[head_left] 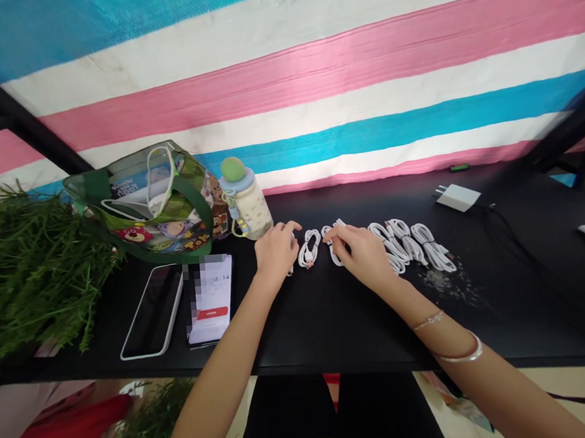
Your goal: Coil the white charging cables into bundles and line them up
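A row of coiled white USB charging cables lies across the black table, each bound with a dark tie. My left hand [276, 252] is closed at the left end of the row, its curled fingers covering most of one cable. Between my two hands lies another coiled cable [309, 249]. My right hand [364, 253] has its fingers bent and closed on a coiled cable [328, 237], which they partly hide. Right of that hand are several more coils, the outermost cable [433, 248] lying beside some pale specks on the tabletop.
A cartoon tote bag [167, 218] and a cream bottle [252, 208] stand at the back left. In front lie a white-edged phone [153, 312] and a lit phone [212, 298]. Green foliage [30, 270] fills the left. A white charger plug [457, 197] and dark cord [510, 250] lie right.
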Demonstrator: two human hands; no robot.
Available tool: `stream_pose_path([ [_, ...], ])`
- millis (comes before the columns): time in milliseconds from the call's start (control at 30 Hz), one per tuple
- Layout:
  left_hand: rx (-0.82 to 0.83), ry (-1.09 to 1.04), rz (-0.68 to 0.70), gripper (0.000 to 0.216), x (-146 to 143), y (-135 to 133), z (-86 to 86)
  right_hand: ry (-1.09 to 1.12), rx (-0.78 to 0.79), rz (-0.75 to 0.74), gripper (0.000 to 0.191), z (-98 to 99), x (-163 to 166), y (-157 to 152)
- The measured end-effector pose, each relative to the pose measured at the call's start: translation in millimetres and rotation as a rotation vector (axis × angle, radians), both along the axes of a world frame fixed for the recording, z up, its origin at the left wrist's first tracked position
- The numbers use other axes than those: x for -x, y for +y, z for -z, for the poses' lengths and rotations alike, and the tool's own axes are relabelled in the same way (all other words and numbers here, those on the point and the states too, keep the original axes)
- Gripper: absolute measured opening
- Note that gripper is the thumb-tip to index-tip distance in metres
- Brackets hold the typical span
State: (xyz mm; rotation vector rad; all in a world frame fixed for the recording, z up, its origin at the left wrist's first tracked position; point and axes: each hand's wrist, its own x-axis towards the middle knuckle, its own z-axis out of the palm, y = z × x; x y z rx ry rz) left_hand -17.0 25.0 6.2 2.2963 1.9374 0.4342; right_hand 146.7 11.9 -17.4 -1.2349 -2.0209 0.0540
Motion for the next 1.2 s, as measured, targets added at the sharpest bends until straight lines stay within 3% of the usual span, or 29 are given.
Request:
stream_pose_path([
  [200,-0.123,-0.193,-0.007,0.026,-4,-4,-5.3,0.034,0.036,-0.070,0.025,2.2,-1,1],
  [400,-0.414,-0.364,0.001,0.028,-4,-4,-3.5,0.103,0.082,-0.126,0.022,2.4,-1,1],
  [667,-0.797,-0.384,0.192,0.023,-4,-3,1.2,0.127,0.078,-0.153,0.016,4.9,2,2],
  [800,-0.944,-0.328,0.381,0.028,-8,-6,3.3,0.106,0.053,-0.179,0.013,6.7,5,2],
  [1000,-0.999,-0.421,0.582,0.026,-16,-13,3.3,0.103,-0.009,-0.245,0.012,11.9,8,4],
  [1200,-0.962,-0.397,0.554,0.030,-16,-15,4.6,0.087,-0.097,-0.274,0.012,12.9,9,4],
])
